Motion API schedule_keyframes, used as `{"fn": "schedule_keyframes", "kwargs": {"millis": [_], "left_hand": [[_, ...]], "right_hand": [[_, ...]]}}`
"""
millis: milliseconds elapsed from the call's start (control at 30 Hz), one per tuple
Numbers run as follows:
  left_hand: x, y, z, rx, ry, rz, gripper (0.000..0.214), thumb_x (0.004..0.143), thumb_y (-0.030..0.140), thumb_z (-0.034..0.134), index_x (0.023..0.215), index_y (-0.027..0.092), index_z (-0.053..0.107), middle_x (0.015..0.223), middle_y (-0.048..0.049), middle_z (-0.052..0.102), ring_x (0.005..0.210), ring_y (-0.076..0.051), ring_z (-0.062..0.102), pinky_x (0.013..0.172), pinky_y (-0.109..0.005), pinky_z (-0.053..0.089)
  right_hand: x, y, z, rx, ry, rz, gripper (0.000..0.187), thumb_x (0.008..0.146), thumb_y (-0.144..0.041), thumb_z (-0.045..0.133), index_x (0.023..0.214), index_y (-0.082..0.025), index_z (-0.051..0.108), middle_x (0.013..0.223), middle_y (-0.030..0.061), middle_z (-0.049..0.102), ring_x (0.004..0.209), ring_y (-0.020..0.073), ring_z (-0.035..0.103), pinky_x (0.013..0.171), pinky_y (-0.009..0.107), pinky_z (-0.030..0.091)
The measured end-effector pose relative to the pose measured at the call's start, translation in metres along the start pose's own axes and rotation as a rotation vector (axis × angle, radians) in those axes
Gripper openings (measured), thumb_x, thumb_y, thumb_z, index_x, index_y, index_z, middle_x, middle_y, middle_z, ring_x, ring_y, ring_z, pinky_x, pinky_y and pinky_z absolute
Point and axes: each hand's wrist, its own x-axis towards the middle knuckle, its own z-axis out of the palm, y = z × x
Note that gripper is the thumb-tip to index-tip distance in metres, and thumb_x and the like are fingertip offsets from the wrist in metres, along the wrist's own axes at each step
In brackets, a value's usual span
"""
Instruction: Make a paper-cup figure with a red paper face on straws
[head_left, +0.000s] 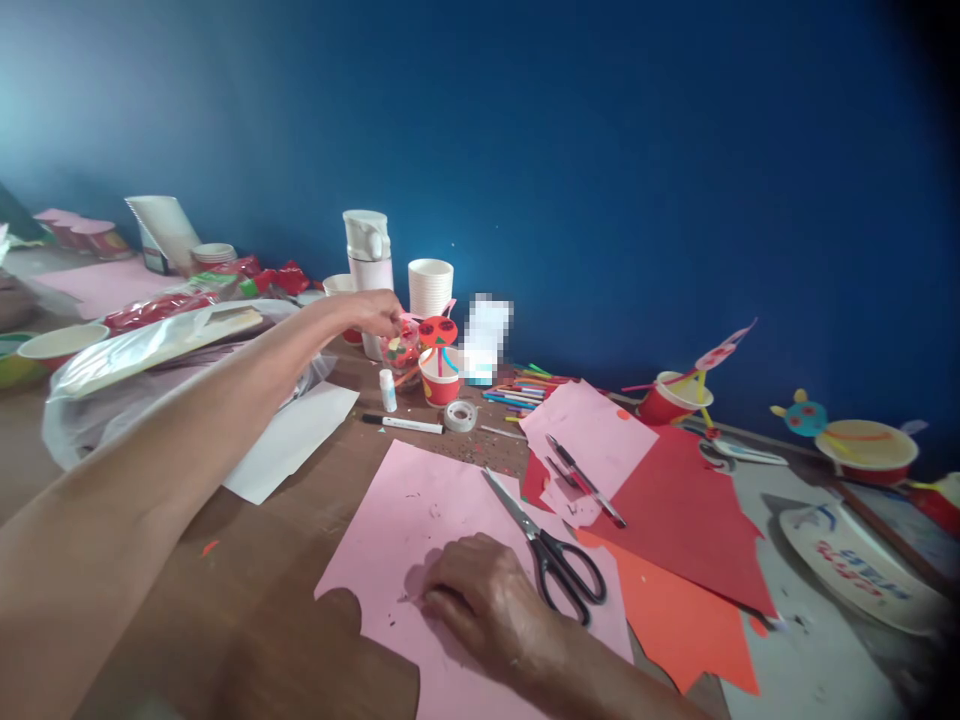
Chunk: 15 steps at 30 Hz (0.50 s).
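Note:
My left hand [376,314] stretches across the table to the far side, its fingers just above a clear plastic bag of red and colored bits [400,352]. Beside that bag stands a red paper-cup craft [439,376] with a round red paper face on top. My right hand [480,590] rests curled on a sheet of pink paper [397,530], with nothing visible in its fingers. Black-handled scissors [559,560] lie on the same sheet, just beyond that hand. Red paper [682,510] and orange paper [675,620] overlap its right side.
A roll of tape [460,416], a marker [403,424] and a glue bottle [388,390] lie near the far edge of the pink sheet. Colored pencils [517,392], stacked white paper cups [430,288] and finished cup crafts [866,452] stand farther back. A plastic bag [150,350] lies left.

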Motion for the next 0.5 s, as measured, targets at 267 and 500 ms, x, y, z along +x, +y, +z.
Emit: {"fn": "schedule_keyframes", "kwargs": {"millis": [267,500], "left_hand": [[0.004,-0.009,-0.006,0.236,0.023,-0.014,0.020,0.068,0.025,0.055,0.079,0.014,0.068,0.064,-0.0040,0.062,0.053,-0.014,0.047,0.051,-0.024,0.029],[-0.027,-0.010,-0.009,0.344,0.288,-0.053,0.026,0.074,0.031,0.049,0.079,0.015,0.069,0.075,-0.0042,0.065,0.066,-0.016,0.053,0.055,-0.023,0.031]], "right_hand": [[0.000,0.002,0.003,0.046,-0.006,0.016,0.013,0.078,-0.011,0.053,0.080,-0.022,0.060,0.076,-0.0020,0.067,0.071,0.0122,0.059,0.071,0.022,0.037],[-0.001,0.002,0.003,0.052,0.000,0.017,0.017,0.081,-0.012,0.050,0.083,-0.022,0.063,0.078,-0.0012,0.069,0.072,0.0128,0.061,0.073,0.023,0.038]]}}
